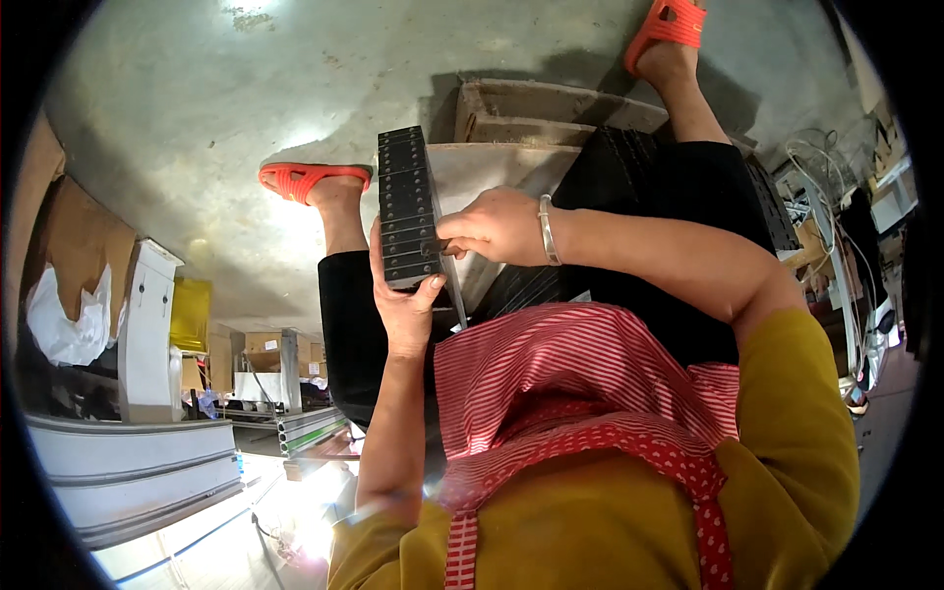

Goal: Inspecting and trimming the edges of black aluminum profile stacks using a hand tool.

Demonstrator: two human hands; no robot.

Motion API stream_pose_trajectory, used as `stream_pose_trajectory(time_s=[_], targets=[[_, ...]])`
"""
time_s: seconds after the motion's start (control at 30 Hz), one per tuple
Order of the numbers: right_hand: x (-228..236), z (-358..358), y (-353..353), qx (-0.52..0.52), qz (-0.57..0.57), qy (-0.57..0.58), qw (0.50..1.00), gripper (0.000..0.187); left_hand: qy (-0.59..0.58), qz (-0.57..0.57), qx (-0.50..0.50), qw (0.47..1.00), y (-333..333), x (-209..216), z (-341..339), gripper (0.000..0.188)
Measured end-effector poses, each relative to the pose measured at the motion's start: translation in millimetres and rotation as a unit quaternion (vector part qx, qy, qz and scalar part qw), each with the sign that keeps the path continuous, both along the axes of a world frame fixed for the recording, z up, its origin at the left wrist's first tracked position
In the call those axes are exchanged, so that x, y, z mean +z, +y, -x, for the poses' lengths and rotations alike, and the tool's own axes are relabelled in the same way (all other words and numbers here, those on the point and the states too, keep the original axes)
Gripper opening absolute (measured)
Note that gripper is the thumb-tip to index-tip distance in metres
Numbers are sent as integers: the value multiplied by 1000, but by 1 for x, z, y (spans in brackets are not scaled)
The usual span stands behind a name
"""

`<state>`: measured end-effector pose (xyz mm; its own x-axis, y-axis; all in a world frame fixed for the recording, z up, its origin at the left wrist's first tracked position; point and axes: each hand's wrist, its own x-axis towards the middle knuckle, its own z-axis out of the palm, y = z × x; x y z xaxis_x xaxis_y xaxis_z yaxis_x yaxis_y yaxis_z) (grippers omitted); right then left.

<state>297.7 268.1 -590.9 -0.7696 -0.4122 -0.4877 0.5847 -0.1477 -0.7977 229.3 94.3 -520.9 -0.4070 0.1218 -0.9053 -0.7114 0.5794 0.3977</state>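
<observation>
A long black block (404,202) stands out from my left hand, made up of several dark segments in a row, each with small round spots like holes or screw heads. My left hand (400,310) is closed around its near end, with the thumb on the right side and the fingers along the left. At the block's right edge, my right hand (492,228) is pinched, fingertips touching near a small dark bit. What lies between those fingers cannot be made out. A silver bangle circles the right wrist.
Beyond the block lies a wooden crate (551,106). A black ridged stack (615,167) sits by my right leg. White cabinets (147,334) and a yellow box (191,315) stand at left. Cables (831,197) and clutter lie at right. My feet wear red slippers (305,180).
</observation>
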Motion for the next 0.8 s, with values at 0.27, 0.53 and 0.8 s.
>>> stream_pose_trajectory(time_s=[0.27, 0.53, 0.8], targets=[[-65, -24, 18, 19, -69, -52, 996, 15, -1, 20, -30, 999, 1, -3, -1, 108], [-45, -8, 0, -36, 59, -32, 997, 15, -4, 26, -17, 1000, 5, 0, 0, 112], [-50, 8, 20, 15, 24, 22, 999, 17, -1, 47, -31, 998, 1, 5, 0, 113]])
